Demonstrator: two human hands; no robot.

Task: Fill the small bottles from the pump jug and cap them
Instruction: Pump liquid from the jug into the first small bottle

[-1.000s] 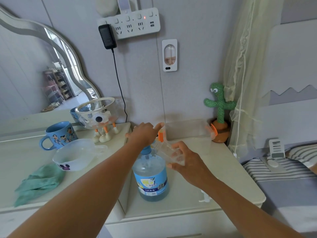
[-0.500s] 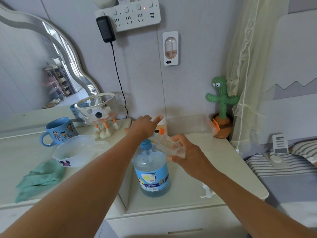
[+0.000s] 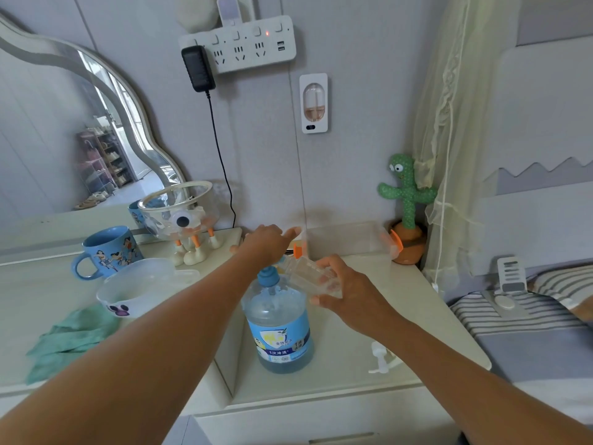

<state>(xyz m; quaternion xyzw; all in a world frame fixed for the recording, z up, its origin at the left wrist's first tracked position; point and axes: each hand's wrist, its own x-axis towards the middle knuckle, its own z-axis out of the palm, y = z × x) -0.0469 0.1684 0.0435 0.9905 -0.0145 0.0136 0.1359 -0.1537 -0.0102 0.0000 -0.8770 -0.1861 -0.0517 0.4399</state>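
The pump jug (image 3: pixel 278 329), clear with blue liquid and a blue label, stands on the low white cabinet top (image 3: pixel 398 319). My left hand (image 3: pixel 266 244) rests flat on its blue pump head, fingers straight. My right hand (image 3: pixel 345 292) grips a small clear bottle (image 3: pixel 305 274), tilted with its mouth at the pump spout. A white pump cap (image 3: pixel 380 358) lies on the cabinet under my right forearm.
A clear plastic box with orange clips (image 3: pixel 349 239) stands at the back by a cactus toy (image 3: pixel 406 213). On the left counter are a blue mug (image 3: pixel 107 252), a white bowl (image 3: pixel 141 290), a green cloth (image 3: pixel 67 342) and a glass bowl on feet (image 3: pixel 181 210). A bed (image 3: pixel 529 322) lies right.
Both hands stay on the pump head and the small bottle. The view has shifted slightly; nothing else has visibly moved.
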